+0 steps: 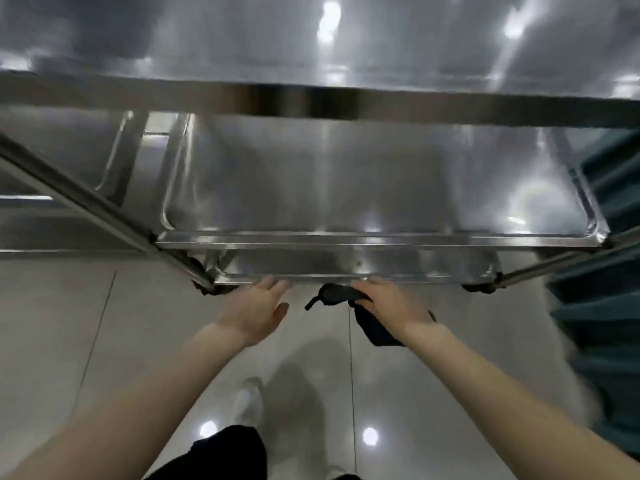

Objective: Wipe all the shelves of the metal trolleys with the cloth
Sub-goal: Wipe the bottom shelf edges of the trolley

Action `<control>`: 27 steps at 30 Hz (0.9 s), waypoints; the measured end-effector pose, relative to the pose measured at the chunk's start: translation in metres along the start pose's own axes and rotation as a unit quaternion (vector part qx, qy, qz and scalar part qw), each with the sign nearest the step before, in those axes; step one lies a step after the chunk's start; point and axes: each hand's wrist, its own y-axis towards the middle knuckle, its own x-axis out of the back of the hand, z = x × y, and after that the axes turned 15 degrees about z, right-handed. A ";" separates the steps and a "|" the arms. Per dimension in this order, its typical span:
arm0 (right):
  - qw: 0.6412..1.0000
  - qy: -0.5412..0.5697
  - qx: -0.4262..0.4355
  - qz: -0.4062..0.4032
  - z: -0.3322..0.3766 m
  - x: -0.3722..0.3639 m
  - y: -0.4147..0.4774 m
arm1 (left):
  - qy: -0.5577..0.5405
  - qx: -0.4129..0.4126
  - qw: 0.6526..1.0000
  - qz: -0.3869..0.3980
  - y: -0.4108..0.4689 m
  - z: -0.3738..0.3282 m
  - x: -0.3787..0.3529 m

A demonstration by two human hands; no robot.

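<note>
The dark, crumpled cloth (375, 329) is bunched in the right hand (388, 303), whose fingers are curled round it. One twisted end sticks out to the left past the knuckles, and a longer fold hangs below the wrist over the pale glossy floor tiles (138, 323). That hand is at the front edge of the lowest shelf (346, 265) of the three-tier stainless steel trolley (346, 239), right of the edge's middle. The cloth is just outside the rim, not on the shelf.

The left hand (258, 308) holds nothing. Its fingers are straight and slightly spread, with the fingertips at the same front edge, left of the cloth. I cannot tell whether they touch the metal.

The lowest shelf shows only as a narrow strip beneath the middle shelf's raised front rim, so the gap above it is low. The middle shelf lies bare and wide under the broad top shelf (311, 46). A black castor (479, 288) sits under the trolley's front right corner. A second metal frame (69, 150) stands close along the left side, and a blurred teal ribbed object (606, 306) crowds the right. The floor stretches back toward the person's white shoe (247, 400).
</note>
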 end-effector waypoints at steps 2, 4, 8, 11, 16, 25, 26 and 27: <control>0.996 -0.072 -0.014 -0.042 -0.024 -0.021 0.040 | 0.020 -0.021 0.999 -0.025 0.040 0.021 -0.032; 0.989 -0.132 -0.022 -0.068 -0.048 -0.037 0.079 | 0.025 -0.052 0.997 -0.054 0.077 0.041 -0.059; 0.971 -0.139 0.056 -0.186 -0.073 -0.058 0.142 | 0.019 -0.080 0.990 -0.118 0.135 0.075 -0.098; 0.963 -0.109 0.085 -0.232 -0.079 -0.081 0.186 | 0.011 -0.080 0.982 -0.170 0.161 0.092 -0.121; 0.975 -0.157 0.026 -0.153 -0.088 -0.147 0.241 | 0.036 -0.056 0.976 -0.205 0.176 0.118 -0.159; 0.977 -0.189 0.006 -0.102 -0.095 -0.144 0.275 | 0.018 -0.006 0.971 -0.239 0.166 0.141 -0.186; 0.977 -0.181 -0.003 -0.110 -0.097 -0.135 0.286 | 0.012 0.002 0.968 -0.251 0.166 0.146 -0.188; 0.977 -0.174 -0.018 -0.123 -0.098 -0.125 0.299 | 0.009 0.007 0.963 -0.268 0.166 0.151 -0.190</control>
